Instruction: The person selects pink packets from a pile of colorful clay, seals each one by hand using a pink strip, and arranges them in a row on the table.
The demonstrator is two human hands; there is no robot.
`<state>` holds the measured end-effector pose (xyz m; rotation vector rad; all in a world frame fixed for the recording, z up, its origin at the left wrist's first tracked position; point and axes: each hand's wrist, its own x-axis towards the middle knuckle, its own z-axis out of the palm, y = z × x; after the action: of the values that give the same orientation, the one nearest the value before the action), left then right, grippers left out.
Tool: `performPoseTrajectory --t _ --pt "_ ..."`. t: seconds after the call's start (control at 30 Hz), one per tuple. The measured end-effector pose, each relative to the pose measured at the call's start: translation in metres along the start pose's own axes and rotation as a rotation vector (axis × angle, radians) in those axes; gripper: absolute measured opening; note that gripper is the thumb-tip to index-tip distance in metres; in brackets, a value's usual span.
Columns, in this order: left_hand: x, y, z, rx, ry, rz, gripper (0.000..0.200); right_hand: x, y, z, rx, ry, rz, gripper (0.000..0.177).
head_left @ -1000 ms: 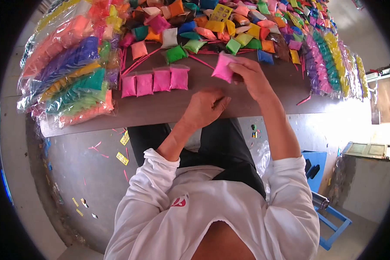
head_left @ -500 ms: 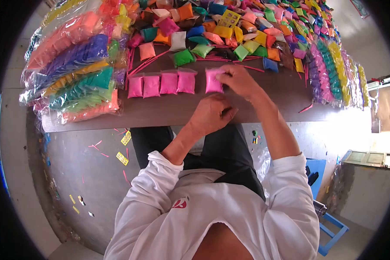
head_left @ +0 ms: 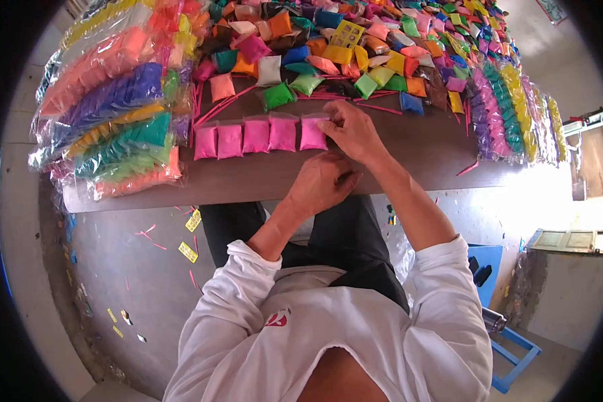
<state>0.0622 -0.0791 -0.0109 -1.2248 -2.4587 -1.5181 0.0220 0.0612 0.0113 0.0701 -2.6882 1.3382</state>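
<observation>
A row of several small pink packets [head_left: 256,137] in clear film lies along the front of the dark table. At the row's right end, my right hand [head_left: 352,134] pinches the edge of one pink packet [head_left: 313,132], which sits a narrow gap away from the others. Lower down, close to the table's front edge and just under the right hand, my left hand [head_left: 323,181] is closed with its fingers curled under. Whatever it may hold is hidden from me.
A big heap of multicoloured packets [head_left: 308,84] covers the back of the table [head_left: 409,164]. Filled clear bags [head_left: 117,94] are stacked at left, with long packed strips [head_left: 509,110] at right. Pink ties [head_left: 228,105] lie before the heap. A blue stool [head_left: 519,362] stands at lower right.
My right hand has moved left with the pink packet, bringing it up near the end of the row. The left hand stays almost where it was. The view has shifted slightly.
</observation>
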Motion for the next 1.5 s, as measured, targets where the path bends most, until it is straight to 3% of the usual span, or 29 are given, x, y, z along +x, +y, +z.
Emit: performPoseTrajectory --t 0.13,0.23,0.33,0.57,0.97,1.13,1.27,1.37,1.5 --pt "0.000 -0.006 0.005 -0.016 0.038 0.058 0.012 -0.005 -0.008 -0.004 -0.130 0.116 -0.058 0.032" --pt "0.002 0.002 0.000 -0.061 0.052 0.076 0.013 -0.009 -0.007 -0.006 -0.115 -0.029 -0.153 0.032" --pt "0.004 0.007 -0.004 -0.065 -0.031 -0.044 0.014 -0.006 -0.005 -0.003 -0.046 -0.108 -0.197 0.027" --pt "0.004 0.011 -0.004 -0.026 0.029 0.017 0.014 0.001 -0.006 -0.004 -0.023 -0.192 -0.108 0.028" --pt "0.003 0.006 0.000 -0.015 0.020 -0.030 0.009 0.002 0.001 -0.001 0.090 -0.134 -0.074 0.022" --pt "0.006 0.009 -0.001 0.021 0.090 0.052 0.017 0.031 -0.013 -0.020 0.110 0.152 -0.166 0.017" --pt "0.011 0.008 -0.002 0.026 -0.042 0.027 0.018 0.074 -0.016 -0.046 0.065 0.316 -0.267 0.017" --pt "0.019 0.010 0.003 0.072 -0.155 0.096 0.021 0.119 -0.007 -0.064 -0.093 0.378 -0.367 0.017" --pt "0.034 0.010 0.040 0.021 -0.226 0.288 0.026 0.184 0.005 -0.088 -0.116 0.346 -0.264 0.017"
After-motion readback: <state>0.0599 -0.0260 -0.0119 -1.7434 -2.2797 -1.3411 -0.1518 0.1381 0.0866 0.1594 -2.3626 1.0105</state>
